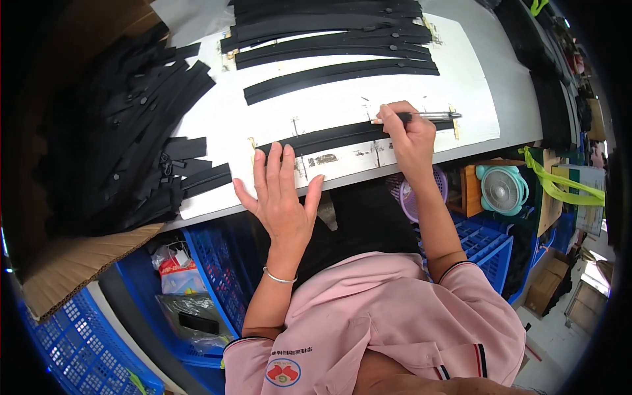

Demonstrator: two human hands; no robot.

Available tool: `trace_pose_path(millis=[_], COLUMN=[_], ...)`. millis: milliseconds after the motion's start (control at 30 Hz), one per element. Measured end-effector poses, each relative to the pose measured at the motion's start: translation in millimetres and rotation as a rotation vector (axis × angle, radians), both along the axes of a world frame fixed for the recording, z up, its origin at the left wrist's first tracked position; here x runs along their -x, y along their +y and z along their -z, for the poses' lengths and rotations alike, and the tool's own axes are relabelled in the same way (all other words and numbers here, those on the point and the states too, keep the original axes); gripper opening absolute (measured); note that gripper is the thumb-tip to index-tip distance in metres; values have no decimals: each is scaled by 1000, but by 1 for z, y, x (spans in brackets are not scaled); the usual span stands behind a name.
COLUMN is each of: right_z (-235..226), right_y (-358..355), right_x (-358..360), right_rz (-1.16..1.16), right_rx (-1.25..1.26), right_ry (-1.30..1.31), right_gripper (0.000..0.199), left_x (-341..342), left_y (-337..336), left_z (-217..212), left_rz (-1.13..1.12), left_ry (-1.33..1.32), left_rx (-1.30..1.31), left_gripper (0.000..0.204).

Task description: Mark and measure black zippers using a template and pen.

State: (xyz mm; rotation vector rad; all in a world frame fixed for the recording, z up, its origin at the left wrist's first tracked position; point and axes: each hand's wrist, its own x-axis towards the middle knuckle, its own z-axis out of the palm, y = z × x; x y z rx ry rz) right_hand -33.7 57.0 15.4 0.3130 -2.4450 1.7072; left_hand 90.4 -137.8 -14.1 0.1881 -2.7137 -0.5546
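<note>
A long black zipper strip (332, 137) lies across the white board (368, 92) in front of me. My left hand (280, 201) rests with its fingers stretched and spread, the fingertips at the strip's left end. A slim pen (438, 116) with a clear barrel is gripped in my right hand (413, 141), its tip end down at the strip right of the middle. Dark marks and small yellowish tape pieces show on the board around the strip. Farther back, another zipper strip (342, 78) lies alone, and several more (322, 29) are laid in rows behind it.
A big heap of black zipper strips (112, 131) covers the left side, by a cardboard flap (85, 263). Blue plastic crates (210, 276) stand below the table edge. At the right are a purple basket (440, 191), a turquoise fan (503, 189) and a yellow-green ribbon (559, 191).
</note>
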Motion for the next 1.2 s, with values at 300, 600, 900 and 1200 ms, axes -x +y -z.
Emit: trace_pose_path(millis=[300,600,900,1200], right_z=[0,13,12,11], right_y=[5,4,19,22], right_x=[3,7,4,4], right_rz=[34,-16,-134,-158], right_rx=[-56,-11,-32,-77], right_ry=[-30,114,-32,57], right_gripper=[22,24,17,16], left_x=[3,25,26,28], left_y=[19,65,66,68], left_z=[-14,-13,-13,-13], left_rz=[60,293,276,291], left_ry=[-9,-34,-34,-44], left_rx=[-82,-121,-96,-61], left_gripper=[78,68,61,60])
